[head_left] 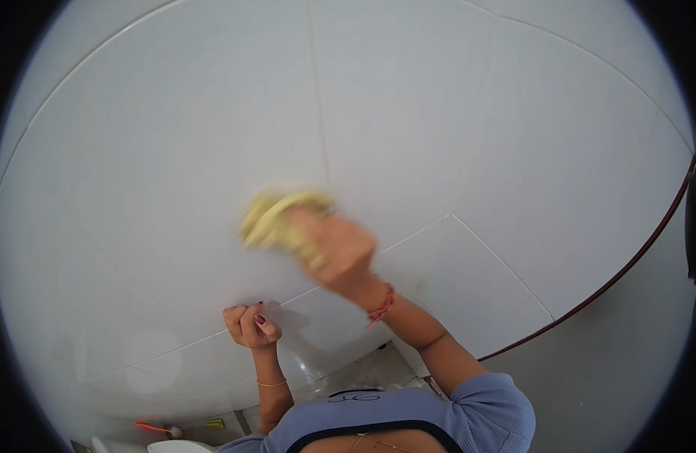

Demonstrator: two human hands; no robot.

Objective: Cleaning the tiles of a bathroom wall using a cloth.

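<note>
My right hand (340,249) is closed round a bunched yellow cloth (276,219) and presses it toward the white tiled wall (212,113). Both the hand and the cloth are smeared by motion. Lower and to the left, my left hand (251,326) is held up close to the wall with its fingers curled in. Nothing shows between those fingers. A pink-red band is round my right wrist, and a thin bracelet circles the left.
A dark red edge strip (619,275) bounds the tiles at the right, beside a grey wall (612,362). At the bottom left are a white rounded rim (180,447), an orange-handled brush (153,428) and a small yellow object (215,423).
</note>
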